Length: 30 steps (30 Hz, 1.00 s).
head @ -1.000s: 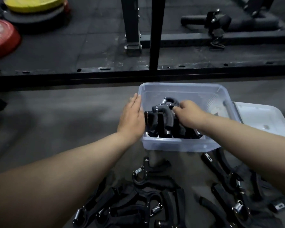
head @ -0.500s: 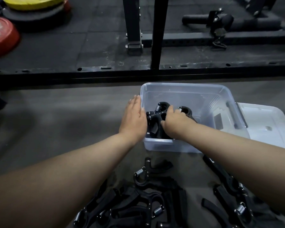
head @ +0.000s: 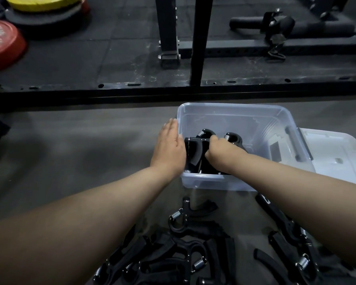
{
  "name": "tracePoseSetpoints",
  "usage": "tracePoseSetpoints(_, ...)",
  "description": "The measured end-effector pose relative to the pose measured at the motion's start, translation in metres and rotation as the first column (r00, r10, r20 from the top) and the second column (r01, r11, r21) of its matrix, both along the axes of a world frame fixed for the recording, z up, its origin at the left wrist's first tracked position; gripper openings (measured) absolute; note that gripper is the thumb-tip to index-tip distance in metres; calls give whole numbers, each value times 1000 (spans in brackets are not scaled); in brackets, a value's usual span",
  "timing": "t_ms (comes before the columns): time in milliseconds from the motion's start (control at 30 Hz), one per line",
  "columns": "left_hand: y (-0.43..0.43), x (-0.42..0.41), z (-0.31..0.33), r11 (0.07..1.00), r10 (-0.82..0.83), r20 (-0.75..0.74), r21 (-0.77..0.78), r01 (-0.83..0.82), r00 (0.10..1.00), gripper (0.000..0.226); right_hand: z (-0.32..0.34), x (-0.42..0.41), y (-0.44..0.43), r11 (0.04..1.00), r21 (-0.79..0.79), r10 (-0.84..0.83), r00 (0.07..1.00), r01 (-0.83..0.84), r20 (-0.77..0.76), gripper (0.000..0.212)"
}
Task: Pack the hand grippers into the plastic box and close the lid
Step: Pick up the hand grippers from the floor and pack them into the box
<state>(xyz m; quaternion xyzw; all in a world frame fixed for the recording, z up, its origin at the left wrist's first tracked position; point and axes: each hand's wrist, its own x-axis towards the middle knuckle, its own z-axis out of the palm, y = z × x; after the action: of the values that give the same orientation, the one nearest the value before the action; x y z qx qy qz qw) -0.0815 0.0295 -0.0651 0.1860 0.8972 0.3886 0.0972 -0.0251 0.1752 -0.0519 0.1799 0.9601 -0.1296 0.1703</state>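
- Two hands met at the plastic box point(head: 234, 106): left hand point(head: 169, 149) flat, fingers straight, on its outer wall.
- Right hand point(head: 224, 155) clutched hand grippers point(head: 193, 153) in the near-left corner.
- Far half lay open; lid point(head: 337, 153) beside the right rim.

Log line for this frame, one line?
left hand: flat against plastic box side | right hand: gripping hand grippers in box | lid: off, beside box

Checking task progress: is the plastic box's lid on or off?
Off. The lid lies flat on the floor, right of the open-topped plastic box.
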Motion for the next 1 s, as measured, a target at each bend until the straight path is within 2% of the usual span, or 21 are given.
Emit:
tracePoseSetpoints(167, 0, -1, -1, 1000, 5, -5, 7, -5, 1000, 52, -4, -3, -3, 994, -56, -93, 993, 97, 79, 52)
tracePoseSetpoints(300, 0, -2, -1, 1000, 6, -5, 2, -6, 1000, 52, -3, 1, -6, 999, -30, -25, 1000, 24, -9, 41)
tracePoseSetpoints(367, 0, -2, -1, 1000, 6, -2, 1, -6, 1000, 52, -5, 2, -6, 999, -38, -28, 1000, 28, -13, 42)
tracePoseSetpoints(433, 0, -2, -2, 1000, 5, -4, 2, -5, 1000, 52, -10, 0, -5, 996, -57, -70, 997, 72, 29, 54)
tracePoseSetpoints(533, 1, -3, -3, 1000, 4, -13, -5, -4, 1000, 52, -18, -4, -1, 989, -94, -102, 985, 115, 138, 85)
tracePoseSetpoints(600, 1, -3, -3, 1000, 5, -14, -6, -6, 1000, 52, -22, -6, 0, 989, -110, -86, 985, 103, 150, 94)
tracePoseSetpoints(900, 1, -4, -4, 1000, 8, -25, -3, -8, 1000, 52, -26, -9, -2, 994, -72, -75, 989, 84, 127, 91)
tracePoseSetpoints(1000, 2, -3, -5, 1000, 1, -27, -14, -1, 1000, 52, -11, -3, 3, 993, -83, -79, 991, 88, 112, 79)
